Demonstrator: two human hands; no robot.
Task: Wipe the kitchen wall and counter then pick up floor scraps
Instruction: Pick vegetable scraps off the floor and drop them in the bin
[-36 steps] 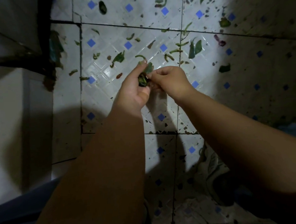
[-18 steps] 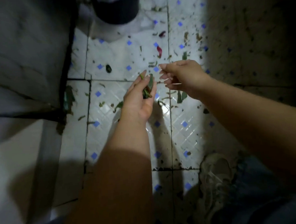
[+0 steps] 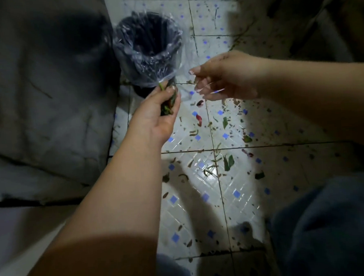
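Left hand: fingers curled round green scraps, just near of lined bin. Right hand: fingers loosely spread, empty. Floor: leaf bits scattered.

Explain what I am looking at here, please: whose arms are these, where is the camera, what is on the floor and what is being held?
There is no machine: a person works with bare hands, and the one camera sits on their head, looking forward and down, so both arms reach in from below. The left hand has a grip on a small bunch of green and reddish vegetable scraps, held up near the dark bin, which is lined with a clear plastic bag. The right hand hovers beside it with loosely bent fingers and seems to hold nothing. The white tiled floor, with small blue squares, is strewn with loose leaves and bits, so the picking up is not finished. A blue trouser leg shows at lower right.
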